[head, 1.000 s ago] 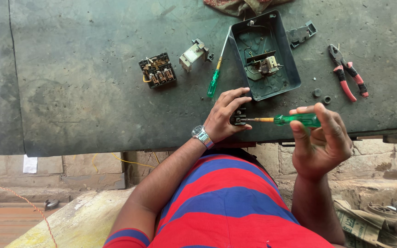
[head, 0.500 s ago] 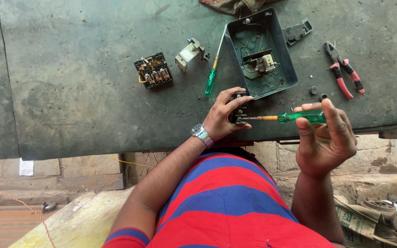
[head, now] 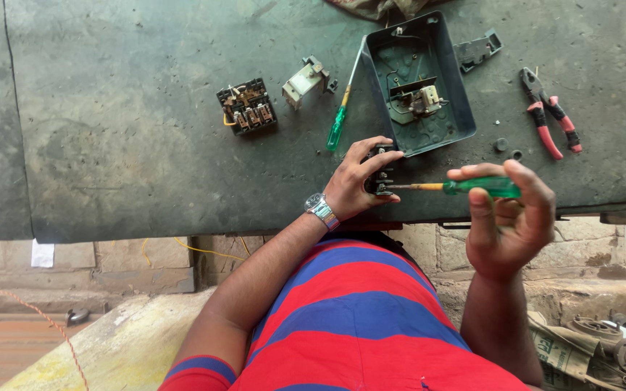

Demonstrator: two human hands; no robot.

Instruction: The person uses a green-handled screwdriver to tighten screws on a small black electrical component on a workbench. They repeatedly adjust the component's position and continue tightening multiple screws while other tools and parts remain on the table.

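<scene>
Black switch part is gripped by the left hand at the near edge of the worn, dark-green bench; a green-handled screwdriver is pinched by the right hand, its tip at the part, above a stone floor.

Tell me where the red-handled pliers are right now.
In the head view, the red-handled pliers lie on the dark worktable, far right, beyond the open grey housing and above the right hand.

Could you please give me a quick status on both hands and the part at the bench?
Left hand grips small black switch block at table edge. Right hand holds green screwdriver, tip at block. Nothing between them.
</scene>
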